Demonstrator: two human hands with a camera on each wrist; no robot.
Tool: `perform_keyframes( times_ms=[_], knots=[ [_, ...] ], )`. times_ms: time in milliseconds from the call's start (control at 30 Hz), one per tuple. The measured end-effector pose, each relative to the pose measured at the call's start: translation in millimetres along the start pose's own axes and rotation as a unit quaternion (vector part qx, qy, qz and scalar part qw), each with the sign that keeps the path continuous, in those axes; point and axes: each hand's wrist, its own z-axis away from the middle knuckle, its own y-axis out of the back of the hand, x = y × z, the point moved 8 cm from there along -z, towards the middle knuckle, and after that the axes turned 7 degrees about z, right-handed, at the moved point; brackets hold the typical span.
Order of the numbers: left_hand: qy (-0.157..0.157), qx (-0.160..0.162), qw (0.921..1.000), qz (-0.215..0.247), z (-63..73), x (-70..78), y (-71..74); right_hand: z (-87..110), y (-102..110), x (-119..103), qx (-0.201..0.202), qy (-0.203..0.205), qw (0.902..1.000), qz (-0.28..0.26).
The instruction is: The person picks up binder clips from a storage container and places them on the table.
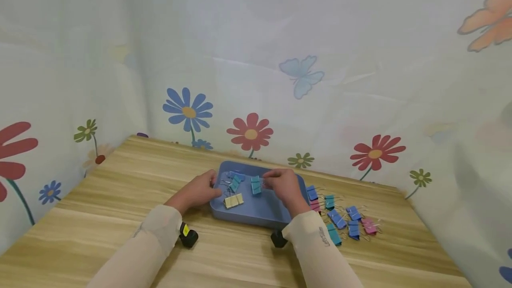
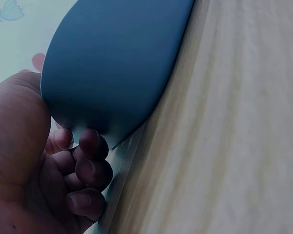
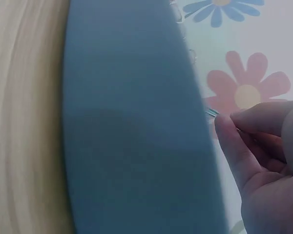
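A blue plastic tray (image 1: 256, 221) stands on the table. My left hand (image 1: 200, 189) holds its left end, the thumb over the rim and the fingers curled against the outer wall (image 2: 107, 68). Above the tray floor, my right hand (image 1: 285, 186) pinches a teal binder clip (image 1: 256, 186) by its wire handle between thumb and forefinger. In the right wrist view the tray wall hides most of that clip. At the tray's left side lie a cream binder clip (image 1: 234, 201), another teal binder clip (image 1: 235, 184) and a blue one partly behind it.
Right of the tray, several binder clips lie loose on the wooden table (image 1: 100, 226), among them a pink clip (image 1: 370, 226), a blue clip (image 1: 337, 219) and a teal clip (image 1: 334, 234). A flower-printed curtain (image 1: 248, 26) stands behind the table's back edge.
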Motion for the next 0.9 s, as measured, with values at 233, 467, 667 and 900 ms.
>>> perform_keyframes(
  times_ms=[233, 467, 667, 900],
  knots=[
    [0.004, 0.002, 1.0000, -0.008, 3.2, -1.5, 1.8, 12.5, 10.9, -8.4, -0.012, 0.022, 0.9995, -0.018],
    [0.003, -0.001, 0.9999, -0.013, 1.3, -0.8, 0.8, 28.5, 32.2, -11.1, -0.013, 0.035, 0.9986, -0.038],
    [0.004, 0.000, 0.9999, -0.015, 1.6, -1.4, -0.8, 43.9, 56.3, -15.5, -0.009, 0.047, 0.9966, -0.067],
    [-0.002, -0.003, 0.9998, -0.017, 4.1, 3.2, 0.3, 64.9, 93.0, -11.4, -0.012, 0.062, 0.9944, -0.085]
  ],
)
